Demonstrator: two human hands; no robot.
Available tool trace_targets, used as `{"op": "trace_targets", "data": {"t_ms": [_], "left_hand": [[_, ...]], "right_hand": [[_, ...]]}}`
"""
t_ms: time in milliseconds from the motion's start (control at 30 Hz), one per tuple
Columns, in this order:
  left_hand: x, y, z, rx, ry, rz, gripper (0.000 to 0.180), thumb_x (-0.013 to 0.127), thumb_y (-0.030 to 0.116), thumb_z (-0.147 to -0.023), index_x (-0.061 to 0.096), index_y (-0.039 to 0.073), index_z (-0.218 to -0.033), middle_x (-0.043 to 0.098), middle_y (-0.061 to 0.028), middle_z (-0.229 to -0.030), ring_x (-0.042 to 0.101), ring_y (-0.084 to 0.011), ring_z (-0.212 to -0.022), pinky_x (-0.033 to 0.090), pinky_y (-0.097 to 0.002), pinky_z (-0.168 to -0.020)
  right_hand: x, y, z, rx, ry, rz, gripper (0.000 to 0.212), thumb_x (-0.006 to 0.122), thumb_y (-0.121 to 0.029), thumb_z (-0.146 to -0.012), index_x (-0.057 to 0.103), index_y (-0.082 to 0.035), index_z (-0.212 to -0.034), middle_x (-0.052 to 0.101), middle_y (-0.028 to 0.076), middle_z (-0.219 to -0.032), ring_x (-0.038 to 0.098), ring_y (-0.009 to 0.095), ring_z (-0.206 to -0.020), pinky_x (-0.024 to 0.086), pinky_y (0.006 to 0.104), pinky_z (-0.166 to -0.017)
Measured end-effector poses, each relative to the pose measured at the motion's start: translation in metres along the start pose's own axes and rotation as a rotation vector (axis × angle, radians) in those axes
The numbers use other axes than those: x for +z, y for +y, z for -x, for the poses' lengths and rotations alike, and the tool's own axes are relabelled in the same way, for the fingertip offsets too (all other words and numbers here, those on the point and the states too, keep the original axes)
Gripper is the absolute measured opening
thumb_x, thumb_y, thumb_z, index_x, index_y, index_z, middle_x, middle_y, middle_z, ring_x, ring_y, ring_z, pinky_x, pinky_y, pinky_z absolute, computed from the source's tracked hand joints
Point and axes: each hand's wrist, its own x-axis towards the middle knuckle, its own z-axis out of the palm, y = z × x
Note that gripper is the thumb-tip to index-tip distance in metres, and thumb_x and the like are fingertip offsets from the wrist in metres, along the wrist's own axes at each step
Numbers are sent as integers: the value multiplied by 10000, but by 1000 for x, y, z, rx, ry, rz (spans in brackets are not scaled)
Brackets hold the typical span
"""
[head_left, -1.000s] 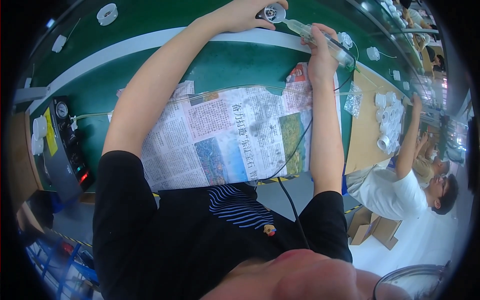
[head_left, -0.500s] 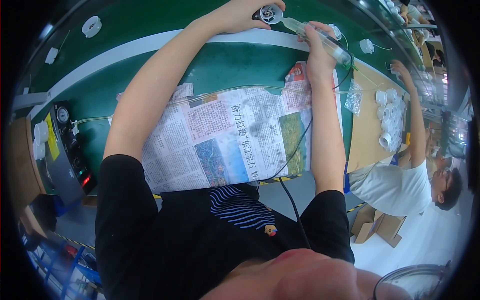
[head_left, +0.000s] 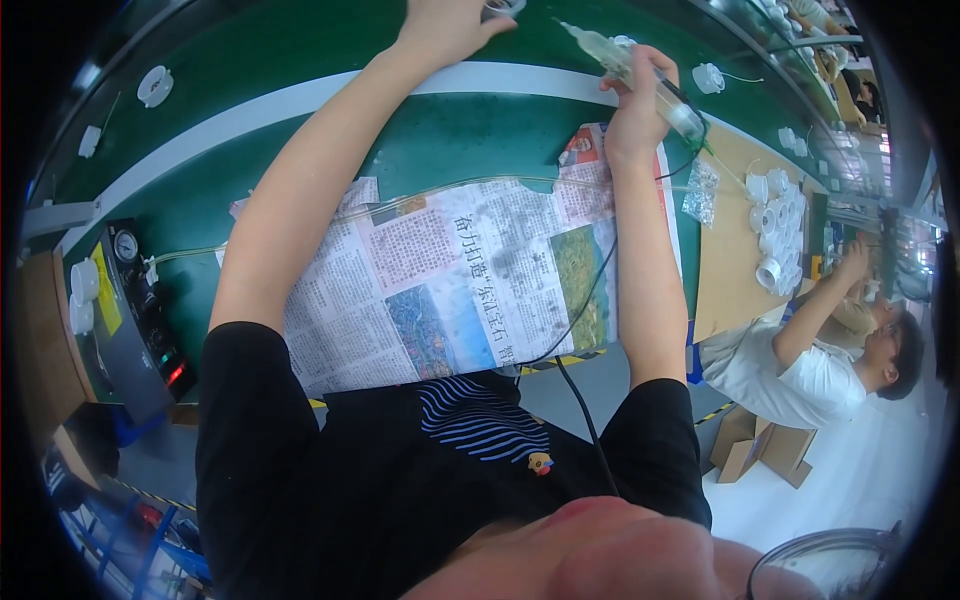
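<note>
Left hand: the left hand (head_left: pixel 445 32) is at the far side, its thumb against the near side of a white cup (head_left: pixel 503 9); the other fingers are hidden or out of view, so I cannot tell how firmly they close.
Cup: far, just right of the left hand, partly cut off by the edge of view.
Right hand: the right hand (head_left: pixel 640 108) has its fingers wrapped around a clear syringe (head_left: pixel 612 56).
Syringe: slanted, tip pointing far and left; the tip is apart from the cup.
Newspaper: the newspaper (head_left: pixel 420 250) lies near, between the forearms, with dark smudges and a torn far edge.
Tube: a clear tube (head_left: pixel 480 182) runs from the left across the newspaper to the right.
Cable: a black cable (head_left: pixel 590 315) crosses the newspaper's right part.
Controller: a dark box (head_left: pixel 140 325) with a round gauge (head_left: pixel 125 246) stands at left.
White strip: the strip (head_left: pixel 300 98) curves across the green table (head_left: pixel 450 135).
Right side: white rings (head_left: pixel 775 235) cluster on cardboard (head_left: pixel 722 270), beside a bubble-wrap bag (head_left: pixel 700 196).
Co-worker: a person in a white shirt (head_left: pixel 820 382), far right, arm raised.
</note>
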Motion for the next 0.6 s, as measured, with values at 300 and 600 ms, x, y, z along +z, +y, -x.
{"op": "trace_targets", "data": {"t_ms": [300,600], "left_hand": [[15,-5,-4,299,-204,-85,578,755,175,-826,552,61,-1356,512,-198,-1389,479,-399,-1298,416,-462,-1090],[14,-7,-6,120,-330,47,638,741,226,-856,511,52,-1425,612,-210,-1244,542,-389,-1217,436,-457,-1057]], "right_hand": [[4,-28,3,246,-20,-58,683,334,-623,-1056,515,-37,-1356,649,164,-1149,638,190,-719,420,251,-566],[5,-26,4,215,-255,-13,869,218,-722,-1026,526,11,-1375,667,170,-1130,613,171,-673,394,237,-554]]}}
